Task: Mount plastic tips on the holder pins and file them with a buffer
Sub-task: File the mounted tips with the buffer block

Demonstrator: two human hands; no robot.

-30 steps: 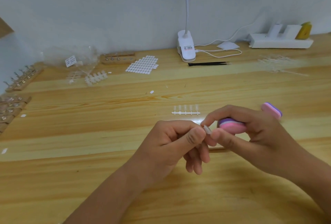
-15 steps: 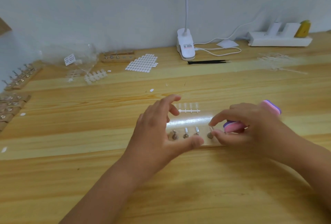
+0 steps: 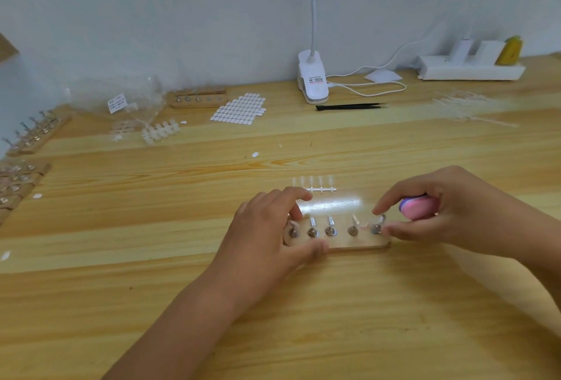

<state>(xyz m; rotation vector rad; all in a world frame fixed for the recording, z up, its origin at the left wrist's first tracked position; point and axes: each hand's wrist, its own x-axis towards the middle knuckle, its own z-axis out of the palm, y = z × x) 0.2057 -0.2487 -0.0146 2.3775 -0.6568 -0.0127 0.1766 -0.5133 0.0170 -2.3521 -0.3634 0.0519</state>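
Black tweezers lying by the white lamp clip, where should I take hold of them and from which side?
Pinch the slim black tweezers across their middle, coming down from above on the near side. They lie flat on the wooden table, sharp points to the right; the white clip-on lamp base and its white cable crowd the far side.

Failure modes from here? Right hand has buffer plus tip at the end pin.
1. Right hand pinches the tip at the end pin while its other fingers grip the buffer; the tip may slip or seat crooked.
2. Left hand grips the holder at its left end only; pressing on the right end might pivot it.
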